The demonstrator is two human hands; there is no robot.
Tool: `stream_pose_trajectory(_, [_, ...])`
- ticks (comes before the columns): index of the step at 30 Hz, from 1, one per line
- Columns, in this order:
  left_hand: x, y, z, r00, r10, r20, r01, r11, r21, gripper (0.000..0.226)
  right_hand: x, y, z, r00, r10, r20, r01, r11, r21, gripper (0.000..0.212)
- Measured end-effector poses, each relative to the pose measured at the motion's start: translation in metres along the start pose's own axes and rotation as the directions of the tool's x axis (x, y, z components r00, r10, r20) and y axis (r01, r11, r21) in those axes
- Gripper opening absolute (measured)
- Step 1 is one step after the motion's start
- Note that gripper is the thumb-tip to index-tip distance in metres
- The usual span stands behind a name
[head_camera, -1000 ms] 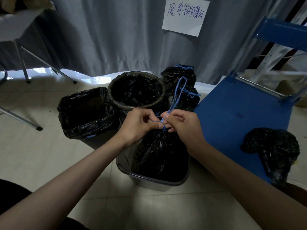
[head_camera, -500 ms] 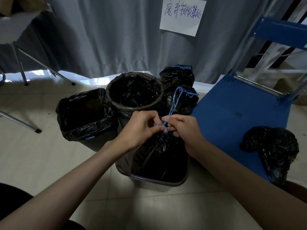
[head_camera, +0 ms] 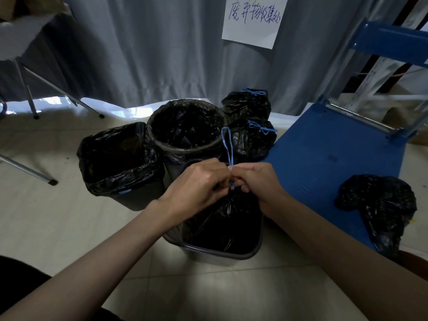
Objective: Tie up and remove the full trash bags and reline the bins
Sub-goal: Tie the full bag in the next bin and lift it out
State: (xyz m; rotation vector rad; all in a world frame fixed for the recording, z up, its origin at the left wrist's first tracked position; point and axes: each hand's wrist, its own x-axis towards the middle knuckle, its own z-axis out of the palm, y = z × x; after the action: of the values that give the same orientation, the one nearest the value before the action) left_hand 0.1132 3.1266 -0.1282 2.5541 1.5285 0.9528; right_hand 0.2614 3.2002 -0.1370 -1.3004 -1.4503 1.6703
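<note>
My left hand and right hand pinch the blue drawstring atop the gathered bag; loop now upright, shifted left.

Three bins; three tied bags; two hands.

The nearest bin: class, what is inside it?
A gathered black trash bag fills the nearest bin; both hands pinch its blue drawstring. Its contents are hidden.
</note>
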Motion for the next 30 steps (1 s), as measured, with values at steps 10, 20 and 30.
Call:
stream_pose_trajectory(10, [0.005, -0.004, -0.013, 0.859, -0.483, 0.17, 0.508, 0.763, -0.4, 0.02, -0.01, -0.011, 0.005, 0.986, -0.116, 0.116, 0.124, 0.99, -0.065, 0.034])
stream_pose_trajectory(20, [-0.002, -0.006, -0.026, 0.575, -0.671, 0.468, 0.719, 0.143, -0.68, 0.015, -0.017, -0.015, 0.0, 0.874, -0.335, 0.351, 0.426, 0.876, -0.225, 0.025])
stream_pose_trajectory(30, [-0.002, -0.003, -0.019, 0.332, -0.691, 0.642, 0.738, -0.233, -0.633, 0.005, -0.023, 0.01, 0.01, 0.759, -0.638, 0.133, 0.62, 0.644, -0.448, 0.011])
